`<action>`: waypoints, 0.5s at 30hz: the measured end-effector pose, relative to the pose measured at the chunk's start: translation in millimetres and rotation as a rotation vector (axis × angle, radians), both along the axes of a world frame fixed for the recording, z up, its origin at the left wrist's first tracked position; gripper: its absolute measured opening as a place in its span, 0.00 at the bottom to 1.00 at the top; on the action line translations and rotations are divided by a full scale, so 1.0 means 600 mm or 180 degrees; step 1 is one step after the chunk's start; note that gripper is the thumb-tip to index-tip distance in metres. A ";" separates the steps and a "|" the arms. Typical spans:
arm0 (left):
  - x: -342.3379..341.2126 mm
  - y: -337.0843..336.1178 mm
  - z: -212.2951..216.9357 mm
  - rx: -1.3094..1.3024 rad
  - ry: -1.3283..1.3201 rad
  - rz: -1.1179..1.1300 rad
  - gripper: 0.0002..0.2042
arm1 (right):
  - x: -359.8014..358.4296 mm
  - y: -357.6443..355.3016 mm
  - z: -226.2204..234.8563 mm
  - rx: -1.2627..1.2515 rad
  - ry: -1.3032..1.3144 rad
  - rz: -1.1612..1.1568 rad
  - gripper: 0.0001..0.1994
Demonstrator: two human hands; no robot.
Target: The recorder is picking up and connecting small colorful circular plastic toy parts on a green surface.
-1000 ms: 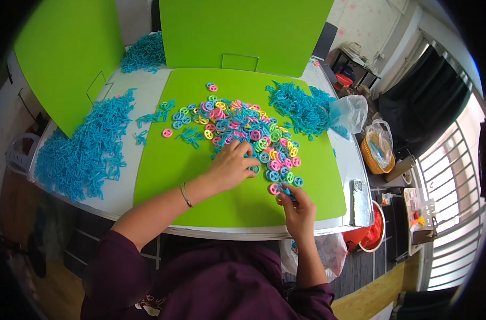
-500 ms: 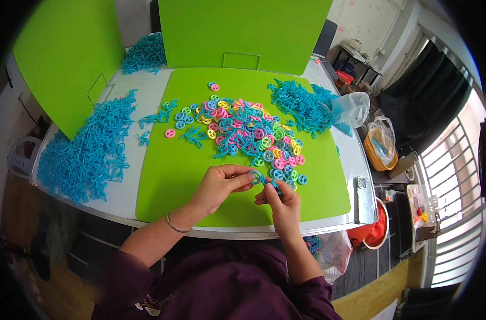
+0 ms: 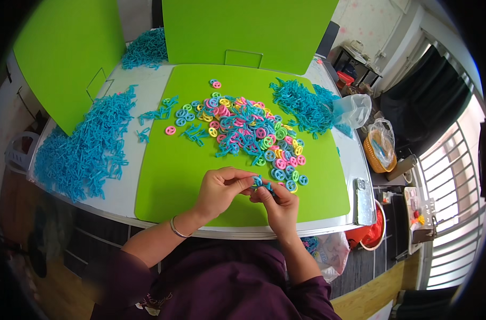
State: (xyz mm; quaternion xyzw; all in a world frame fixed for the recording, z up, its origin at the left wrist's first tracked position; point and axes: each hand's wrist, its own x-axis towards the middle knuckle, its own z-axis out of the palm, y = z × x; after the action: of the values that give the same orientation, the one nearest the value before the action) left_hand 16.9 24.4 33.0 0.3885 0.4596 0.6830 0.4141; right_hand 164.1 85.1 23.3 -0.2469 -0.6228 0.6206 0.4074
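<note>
Above the near part of a green board [image 3: 173, 202], both my hands meet with fingertips pinched. My left hand [image 3: 219, 192] grips a small blue spoked wheel [image 3: 257, 181] between thumb and forefinger. In my right hand [image 3: 280, 208] is a blue plastic piece [image 3: 269, 187], mostly covered by the fingers. The wheel and the piece are close together; the fingers hide whether they are joined. Just beyond my hands lies a heap of pink, yellow, green and blue wheels [image 3: 260, 133], mixed with blue plastic pieces.
Large heaps of blue plastic pieces lie at the left [image 3: 88, 146], far left [image 3: 147, 49] and right [image 3: 304, 106]. Two green panels [image 3: 248, 32] stand at the back and left. A phone [image 3: 365, 200] lies at the table's right edge, near a clear plastic bag [image 3: 354, 110].
My hands have drawn closer together. The wheel in my left hand has turned and now sits against or near the piece in my right. The view has shifted slightly.
</note>
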 end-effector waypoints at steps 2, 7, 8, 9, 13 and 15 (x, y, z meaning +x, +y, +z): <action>-0.006 -0.002 -0.001 0.0010 0.0247 0.0058 0.06 | 0.006 0.000 0.004 0.0318 -0.0398 -0.0057 0.10; -0.012 0.000 -0.002 -0.0130 0.0122 -0.0146 0.06 | 0.012 0.004 0.020 0.0607 -0.0849 -0.0178 0.10; -0.014 0.000 0.000 -0.0130 0.0124 -0.0150 0.06 | 0.017 0.010 0.024 0.0264 -0.0817 0.0084 0.10; -0.016 0.001 0.002 -0.0262 -0.0094 -0.0269 0.06 | 0.019 0.012 0.027 -0.0079 -0.0781 0.0345 0.10; -0.019 0.005 -0.003 -0.0353 -0.0299 -0.0324 0.06 | 0.011 -0.003 0.035 0.0931 -0.1164 -0.0112 0.09; -0.016 0.003 -0.001 -0.0307 -0.0055 -0.0195 0.06 | 0.006 -0.012 0.035 0.2115 -0.1581 -0.0755 0.11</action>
State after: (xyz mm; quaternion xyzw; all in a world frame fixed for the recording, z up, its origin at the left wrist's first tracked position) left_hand 7.6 26.0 32.3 0.3760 0.4762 0.6504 0.4570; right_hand 167.5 77.9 44.5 -0.3141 -0.8353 0.2569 0.3710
